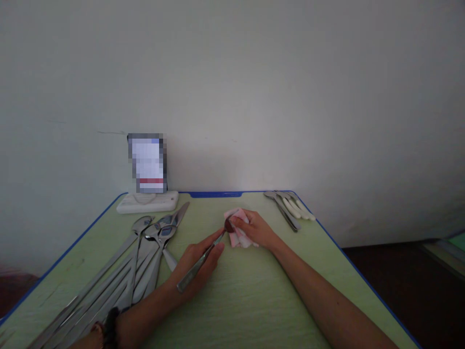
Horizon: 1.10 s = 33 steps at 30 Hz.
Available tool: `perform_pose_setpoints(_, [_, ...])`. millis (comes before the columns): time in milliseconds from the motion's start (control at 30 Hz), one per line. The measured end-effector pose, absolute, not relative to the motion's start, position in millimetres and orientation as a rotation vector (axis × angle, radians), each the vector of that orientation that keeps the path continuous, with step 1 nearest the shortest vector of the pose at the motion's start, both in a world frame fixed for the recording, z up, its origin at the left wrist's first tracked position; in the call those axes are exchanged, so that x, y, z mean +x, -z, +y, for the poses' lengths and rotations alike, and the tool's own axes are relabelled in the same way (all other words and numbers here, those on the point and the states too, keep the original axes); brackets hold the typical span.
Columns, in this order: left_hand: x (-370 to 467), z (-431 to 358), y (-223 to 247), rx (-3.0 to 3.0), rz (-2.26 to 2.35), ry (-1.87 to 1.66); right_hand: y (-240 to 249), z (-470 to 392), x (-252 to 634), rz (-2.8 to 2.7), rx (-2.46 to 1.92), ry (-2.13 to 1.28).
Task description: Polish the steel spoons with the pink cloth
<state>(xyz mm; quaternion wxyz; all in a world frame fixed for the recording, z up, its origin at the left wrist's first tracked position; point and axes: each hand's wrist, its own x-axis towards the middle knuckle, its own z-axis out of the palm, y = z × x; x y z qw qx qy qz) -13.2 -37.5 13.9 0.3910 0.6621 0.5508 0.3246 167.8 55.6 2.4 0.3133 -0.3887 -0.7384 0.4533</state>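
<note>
A metal spoon [199,265] lies slantwise in my left hand [201,257], its handle pointing back toward me and its bowl toward the middle of the table. My left fingers close round the handle near the neck. A pink and white cloth [238,237] is gripped in my right hand [256,228], whose thumb presses at the spoon's bowl. The cloth wraps behind and around the bowl, so part of the bowl is hidden. Left of my left hand lies a pile of long metal cutlery [134,261], with several spoons and a knife [182,213].
Several spoons with white handles [296,208] and a plain metal one [286,213] lie at the far right of the green table [269,300]. A phone-like screen [148,162] stands on a white power strip [147,202] at the back left. A wall [232,97] rises behind.
</note>
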Motion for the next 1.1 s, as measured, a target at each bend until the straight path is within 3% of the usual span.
perform_pose_setpoints(833, [-13.1, -36.5, -16.1, 1.674, 1.417, -0.858, -1.3, 56.0, 167.4, -1.946, -1.040, -1.244])
perform_pose_setpoints(1100, [-14.0, -34.7, -8.4, 1.617, 1.441, -0.897, -2.6, 55.7, 171.5, -2.012, -0.931, -1.400])
